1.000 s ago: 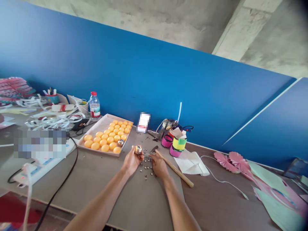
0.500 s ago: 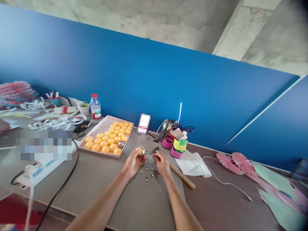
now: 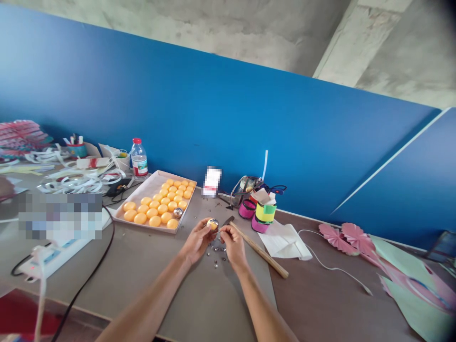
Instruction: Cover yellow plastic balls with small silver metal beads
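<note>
My left hand (image 3: 197, 242) is closed round an orange table tennis ball (image 3: 213, 224), part of which is covered with shiny silver tack heads. Close to the ball's right side, the thumb and fingers of my right hand (image 3: 232, 243) are pinched together; whatever is between them is too small to make out. Below and between both hands, several loose silver tacks (image 3: 215, 266) lie scattered on the grey mat (image 3: 210, 304). To the left, a shallow cardboard tray (image 3: 144, 190) holds many orange balls (image 3: 154, 221) and one silver-covered ball (image 3: 178, 212).
Beyond my right hand lies a hammer (image 3: 265, 252) with a wooden handle. Bright pink and yellow bands (image 3: 265, 213) stand behind it beside white paper (image 3: 287, 240). A bottle (image 3: 139, 159), cables and a power strip (image 3: 53, 261) are leftward. A blue partition (image 3: 228, 114) closes the back.
My right hand has moved left, closer to the ball. The ball has turned in my left hand, showing more orange, and the view has shifted slightly.
</note>
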`<state>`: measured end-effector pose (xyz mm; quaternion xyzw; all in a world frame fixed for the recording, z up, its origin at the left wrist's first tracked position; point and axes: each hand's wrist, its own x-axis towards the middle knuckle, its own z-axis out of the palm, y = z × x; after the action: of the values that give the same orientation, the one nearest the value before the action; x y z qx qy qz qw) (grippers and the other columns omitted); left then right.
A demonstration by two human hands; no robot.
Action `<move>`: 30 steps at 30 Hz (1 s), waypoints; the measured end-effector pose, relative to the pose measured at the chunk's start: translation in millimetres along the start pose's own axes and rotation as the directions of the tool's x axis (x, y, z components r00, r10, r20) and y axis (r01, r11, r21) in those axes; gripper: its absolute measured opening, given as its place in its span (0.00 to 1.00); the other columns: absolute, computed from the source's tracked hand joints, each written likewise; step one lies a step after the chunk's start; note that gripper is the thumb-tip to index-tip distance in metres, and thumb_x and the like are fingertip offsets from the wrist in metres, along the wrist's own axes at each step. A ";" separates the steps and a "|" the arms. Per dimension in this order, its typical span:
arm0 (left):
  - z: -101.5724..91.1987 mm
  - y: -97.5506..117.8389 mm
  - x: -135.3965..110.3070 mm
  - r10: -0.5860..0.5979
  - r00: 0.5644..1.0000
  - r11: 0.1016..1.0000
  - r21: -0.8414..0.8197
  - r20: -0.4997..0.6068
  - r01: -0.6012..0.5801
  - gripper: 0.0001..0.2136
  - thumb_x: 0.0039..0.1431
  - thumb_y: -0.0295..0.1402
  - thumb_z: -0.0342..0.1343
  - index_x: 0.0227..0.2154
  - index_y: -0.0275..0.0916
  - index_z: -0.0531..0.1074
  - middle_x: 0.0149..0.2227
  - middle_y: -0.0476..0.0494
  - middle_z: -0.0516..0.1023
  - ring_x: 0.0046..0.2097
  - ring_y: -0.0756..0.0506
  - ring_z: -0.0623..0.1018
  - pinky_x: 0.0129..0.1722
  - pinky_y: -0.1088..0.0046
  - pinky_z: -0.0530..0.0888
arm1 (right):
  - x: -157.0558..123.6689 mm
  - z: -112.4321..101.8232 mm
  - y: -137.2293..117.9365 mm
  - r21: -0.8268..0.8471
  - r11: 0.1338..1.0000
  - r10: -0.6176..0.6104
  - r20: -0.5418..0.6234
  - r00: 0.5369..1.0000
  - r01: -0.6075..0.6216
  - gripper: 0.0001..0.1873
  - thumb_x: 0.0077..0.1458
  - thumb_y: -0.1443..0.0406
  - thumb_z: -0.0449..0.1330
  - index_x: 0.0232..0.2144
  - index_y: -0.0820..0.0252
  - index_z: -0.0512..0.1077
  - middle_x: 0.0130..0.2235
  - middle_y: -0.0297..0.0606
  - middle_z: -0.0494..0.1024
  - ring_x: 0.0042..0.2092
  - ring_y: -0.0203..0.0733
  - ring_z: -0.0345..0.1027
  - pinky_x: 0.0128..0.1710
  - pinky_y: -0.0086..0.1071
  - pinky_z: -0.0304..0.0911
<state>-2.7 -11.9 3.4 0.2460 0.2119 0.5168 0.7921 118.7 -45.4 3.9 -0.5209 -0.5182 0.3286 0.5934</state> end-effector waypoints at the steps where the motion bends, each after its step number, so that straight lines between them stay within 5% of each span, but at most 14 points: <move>1: -0.3 -0.9 0.1 -0.001 1.000 1.000 0.012 -0.002 0.001 0.13 0.45 0.27 0.63 0.36 0.37 0.70 0.33 0.45 0.76 0.32 0.49 0.75 0.31 0.76 0.69 | 0.5 -0.4 0.3 0.009 1.000 0.010 0.001 1.000 -0.010 0.05 0.47 0.63 0.54 0.27 0.59 0.67 0.21 0.28 0.64 0.24 0.33 0.58 0.25 0.26 0.57; 19: 3.9 0.9 -4.4 0.016 0.977 0.994 0.104 0.214 -0.039 0.16 0.48 0.30 0.61 0.40 0.39 0.67 0.35 0.45 0.75 0.32 0.48 0.75 0.33 0.69 0.71 | 0.2 2.6 8.1 0.405 0.898 0.149 0.096 0.984 -0.175 0.06 0.44 0.62 0.59 0.25 0.58 0.67 0.25 0.29 0.68 0.25 0.32 0.57 0.27 0.27 0.54; 30: 5.8 1.9 -5.2 0.021 0.980 0.989 0.141 0.197 -0.050 0.17 0.47 0.31 0.62 0.40 0.38 0.66 0.34 0.45 0.75 0.30 0.49 0.75 0.31 0.70 0.71 | -1.0 3.8 -6.3 0.510 0.819 0.211 0.161 0.964 -0.264 0.11 0.42 0.60 0.62 0.21 0.58 0.65 0.22 0.28 0.66 0.24 0.31 0.55 0.26 0.27 0.52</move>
<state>-2.6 -17.0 9.5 0.3561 0.1657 0.4876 0.7797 113.9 -46.8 9.4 -0.3821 -0.3674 0.5541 0.6419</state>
